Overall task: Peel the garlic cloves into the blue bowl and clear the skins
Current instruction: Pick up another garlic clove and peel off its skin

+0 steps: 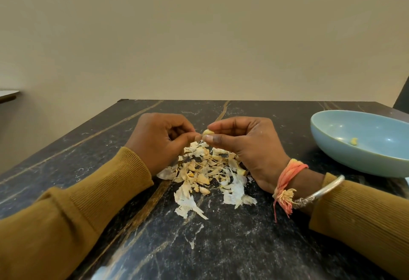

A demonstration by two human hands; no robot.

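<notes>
Both hands are raised just above a dark marbled table [221, 246] with pale and golden veins, and they meet over the middle of it. The right hand [245, 144] has its grip clamped on a small pale garlic clove [208, 132], thumb below and forefinger above, so the clove pokes out to the left between the fingertips. The left hand [159, 140] has its grip pinched together right at the clove's left end, apparently on a shred of skin, though the piece is too small to make out. Beneath and just near of the hands lies a loose heap of papery garlic skins [208, 178], white and tan, spreading toward the near side of the table. A blue bowl [345, 144] stands to the right, well apart from the heap, cut by the right edge of the view; one peeled yellowish clove [353, 141] rests inside it. The right wrist wears an orange thread band [287, 174] and a silver bangle [321, 190], and both arms are in mustard ribbed sleeves [88, 202].
</notes>
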